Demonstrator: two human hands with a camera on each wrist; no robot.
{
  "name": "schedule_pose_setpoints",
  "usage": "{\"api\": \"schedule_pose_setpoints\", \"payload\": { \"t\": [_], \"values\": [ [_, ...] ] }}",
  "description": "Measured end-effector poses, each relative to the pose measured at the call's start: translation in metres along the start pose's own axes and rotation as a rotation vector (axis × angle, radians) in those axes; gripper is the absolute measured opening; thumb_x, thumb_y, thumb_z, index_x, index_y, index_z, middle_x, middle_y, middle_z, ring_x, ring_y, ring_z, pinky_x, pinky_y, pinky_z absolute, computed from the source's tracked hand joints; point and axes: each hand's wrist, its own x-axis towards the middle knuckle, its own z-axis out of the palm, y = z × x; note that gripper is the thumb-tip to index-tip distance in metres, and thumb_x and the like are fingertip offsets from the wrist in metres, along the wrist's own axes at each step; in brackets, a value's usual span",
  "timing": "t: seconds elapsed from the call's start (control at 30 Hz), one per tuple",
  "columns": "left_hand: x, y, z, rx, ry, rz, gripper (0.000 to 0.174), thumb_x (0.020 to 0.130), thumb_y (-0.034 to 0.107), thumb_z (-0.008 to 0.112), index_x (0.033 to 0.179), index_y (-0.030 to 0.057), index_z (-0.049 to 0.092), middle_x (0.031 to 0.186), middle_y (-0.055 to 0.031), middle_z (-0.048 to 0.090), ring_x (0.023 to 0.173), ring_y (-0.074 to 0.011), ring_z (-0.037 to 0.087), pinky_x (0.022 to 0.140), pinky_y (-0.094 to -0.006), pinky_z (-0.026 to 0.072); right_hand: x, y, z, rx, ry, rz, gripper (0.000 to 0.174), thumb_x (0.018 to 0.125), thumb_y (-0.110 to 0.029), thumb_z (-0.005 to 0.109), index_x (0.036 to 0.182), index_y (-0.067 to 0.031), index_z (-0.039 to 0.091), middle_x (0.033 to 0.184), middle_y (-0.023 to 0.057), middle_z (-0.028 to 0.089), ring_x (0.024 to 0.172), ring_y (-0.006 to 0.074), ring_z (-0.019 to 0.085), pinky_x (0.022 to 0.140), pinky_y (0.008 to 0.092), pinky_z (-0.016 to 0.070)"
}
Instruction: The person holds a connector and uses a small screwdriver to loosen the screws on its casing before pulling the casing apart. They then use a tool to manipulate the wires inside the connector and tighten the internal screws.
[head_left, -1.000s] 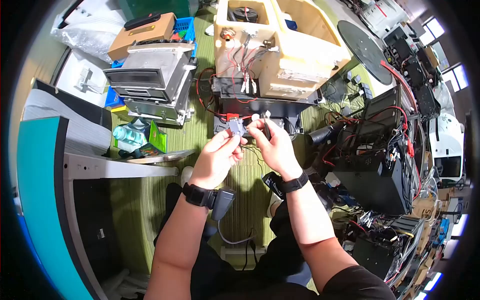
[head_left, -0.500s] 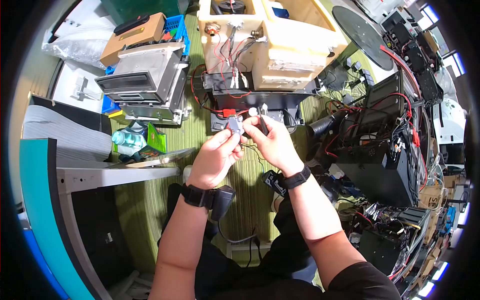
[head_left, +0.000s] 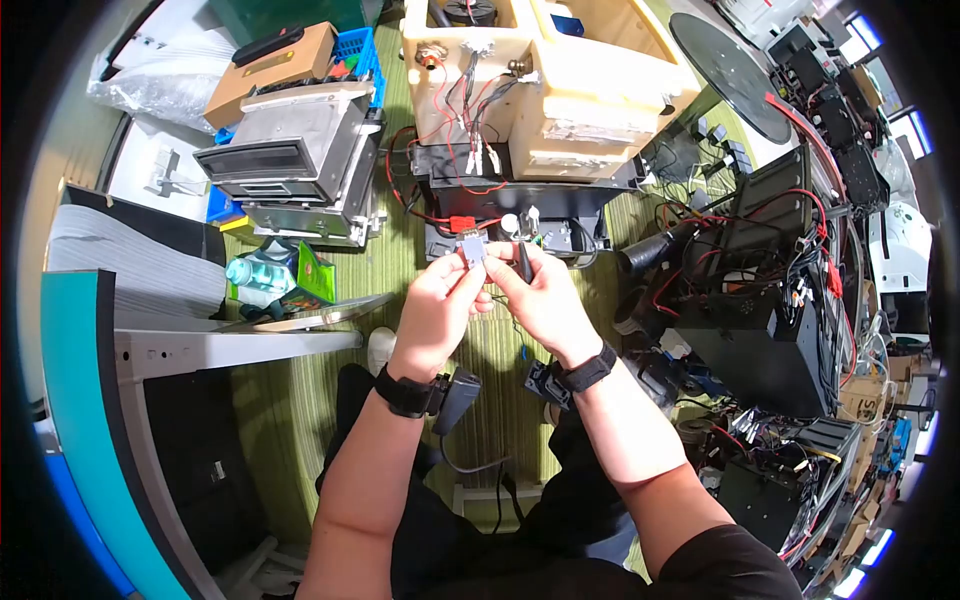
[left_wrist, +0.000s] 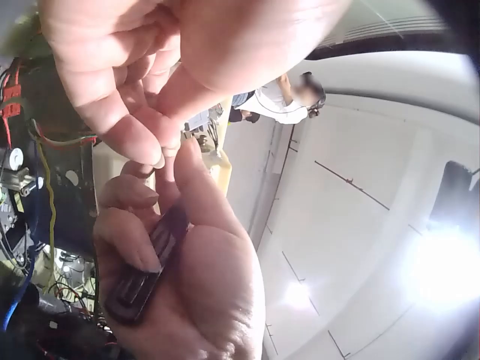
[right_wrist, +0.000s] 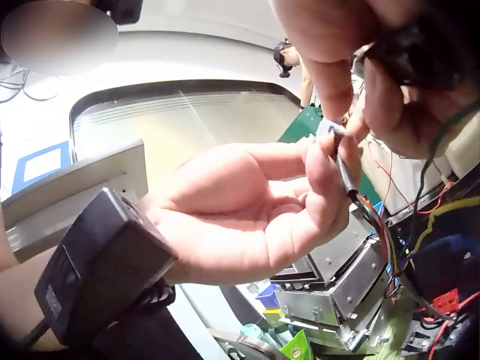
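Note:
In the head view, my left hand (head_left: pixel 435 305) pinches a small grey rectangular block (head_left: pixel 474 247) between thumb and fingers. My right hand (head_left: pixel 548 308) meets it from the other side, its thumb and fingertips at the block's right edge. A slim dark tool (left_wrist: pixel 146 277) lies across the right palm under curled fingers; its kind does not show. The right wrist view has the block's pale end (right_wrist: pixel 330 131) between both hands' fingertips, mostly covered by them. From there a dark-sleeved cable (right_wrist: pixel 347 177) runs down and fans into several coloured wires (right_wrist: pixel 382 229).
Ahead stands a cream housing (head_left: pixel 580 120) with loose wires, on a black base (head_left: pixel 540 195). Metal boxes (head_left: pixel 290 150) are stacked at left, near a teal-edged panel (head_left: pixel 75 400). Black electronics cases (head_left: pixel 750 350) with tangled cables crowd the right. A person (left_wrist: pixel 289 101) appears in the background.
My right hand has come left against the block, its fingertips now meeting the left hand's. The dark tool sits lower in the right hand. The head view has shifted slightly.

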Motion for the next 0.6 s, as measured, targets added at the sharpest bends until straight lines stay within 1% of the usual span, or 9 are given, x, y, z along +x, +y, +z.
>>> {"api": "schedule_pose_setpoints", "payload": {
  "t": [0.03, 0.1, 0.13, 0.2, 0.33, 0.43, 0.5, 0.53, 0.6],
  "values": [
    [0.0, -0.002, 0.001, 0.001, -0.001, -0.001, 0.018, 0.096, 0.013, 0.055, 0.107, -0.0007, 0.059, 0.086, -0.0036, 0.064, 0.069, -0.0078, 0.058, 0.065, -0.0218, 0.048, 0.001, 0.007, 0.001, 0.001, 0.001, 0.001, 0.016, 0.091, -0.012, 0.062, 0.1, 0.0011, 0.064, 0.092, 0.0033, 0.064, 0.083, 0.0104, 0.058, 0.078, 0.0276, 0.0471],
    [0.001, -0.004, 0.002, 0.037, 0.03, 0.037, 0.02, 0.095, 0.011, 0.056, 0.111, -0.0013, 0.056, 0.085, -0.0047, 0.064, 0.069, -0.0091, 0.06, 0.065, -0.0226, 0.0494, 0.005, 0.02, 0.005, -0.09, 0.092, -0.144, 0.017, 0.089, -0.009, 0.062, 0.101, 0.0025, 0.061, 0.095, 0.0108, 0.06, 0.089, 0.02, 0.059, 0.082, 0.0321, 0.0468],
    [0.0, -0.003, 0.003, 0.039, 0.028, 0.035, 0.02, 0.095, 0.011, 0.056, 0.111, -0.0013, 0.056, 0.085, -0.0047, 0.064, 0.069, -0.0091, 0.06, 0.065, -0.0226, 0.0494, 0.004, 0.021, 0.007, -0.089, 0.094, -0.144, 0.017, 0.089, -0.009, 0.062, 0.101, 0.0025, 0.061, 0.095, 0.0108, 0.06, 0.089, 0.02, 0.059, 0.082, 0.0321, 0.0468],
    [0.0, -0.002, 0.005, 0.035, 0.032, 0.073, 0.022, 0.097, 0.011, 0.054, 0.116, -0.0001, 0.053, 0.085, -0.0015, 0.061, 0.072, -0.0071, 0.056, 0.07, -0.0236, 0.0497, 0.0, 0.02, 0.009, -0.433, 0.232, -0.404, 0.016, 0.093, -0.011, 0.06, 0.102, 0.0014, 0.06, 0.099, 0.0085, 0.058, 0.085, 0.0144, 0.059, 0.077, 0.0278, 0.0476],
    [0.003, -0.002, 0.002, 0.024, -0.009, 0.028, 0.024, 0.096, 0.011, 0.054, 0.117, 0.0002, 0.051, 0.085, -0.0017, 0.061, 0.072, -0.007, 0.056, 0.069, -0.023, 0.0495, -0.002, 0.016, 0.007, -0.411, 0.219, -0.367, 0.018, 0.09, -0.008, 0.062, 0.103, 0.0031, 0.059, 0.1, 0.0114, 0.055, 0.088, 0.0182, 0.06, 0.079, 0.0294, 0.0473],
    [0.001, -0.001, 0.004, 0.015, -0.006, 0.031, 0.023, 0.096, 0.01, 0.054, 0.117, 0.0004, 0.05, 0.084, -0.0016, 0.06, 0.071, -0.0072, 0.056, 0.068, -0.0226, 0.0493, -0.002, 0.014, 0.004, -0.384, 0.214, -0.334, 0.016, 0.089, -0.008, 0.063, 0.102, 0.0019, 0.059, 0.095, 0.0087, 0.057, 0.084, 0.0153, 0.059, 0.078, 0.028, 0.0477],
    [0.001, 0.001, 0.005, 0.074, 0.014, 0.027, 0.023, 0.096, 0.01, 0.054, 0.116, 0.0009, 0.05, 0.086, -0.0019, 0.06, 0.07, -0.0075, 0.056, 0.067, -0.0221, 0.049, -0.003, 0.008, 0.0, -0.334, 0.148, -0.229, 0.016, 0.089, -0.008, 0.064, 0.101, 0.0007, 0.059, 0.091, 0.0056, 0.06, 0.08, 0.0114, 0.058, 0.076, 0.0262, 0.0478],
    [0.001, 0.003, 0.006, 0.074, 0.01, 0.027, 0.023, 0.096, 0.01, 0.054, 0.116, 0.0009, 0.05, 0.086, -0.0019, 0.06, 0.07, -0.0075, 0.056, 0.067, -0.0221, 0.049, -0.002, 0.008, -0.001, -0.335, 0.151, -0.229, 0.016, 0.089, -0.008, 0.064, 0.101, 0.0007, 0.059, 0.091, 0.0056, 0.06, 0.08, 0.0114, 0.058, 0.076, 0.0262, 0.0478],
    [0.0, 0.006, 0.005, 0.052, -0.018, -0.012, 0.025, 0.096, 0.01, 0.053, 0.119, 0.0027, 0.048, 0.091, -0.0035, 0.059, 0.07, -0.0086, 0.056, 0.066, -0.0236, 0.0492, 0.0, 0.007, -0.002, -0.195, 0.152, -0.24, 0.014, 0.083, -0.008, 0.068, 0.093, -0.0003, 0.062, 0.086, 0.0107, 0.061, 0.08, 0.0212, 0.06, 0.077, 0.0325, 0.0479]
  ]
}}
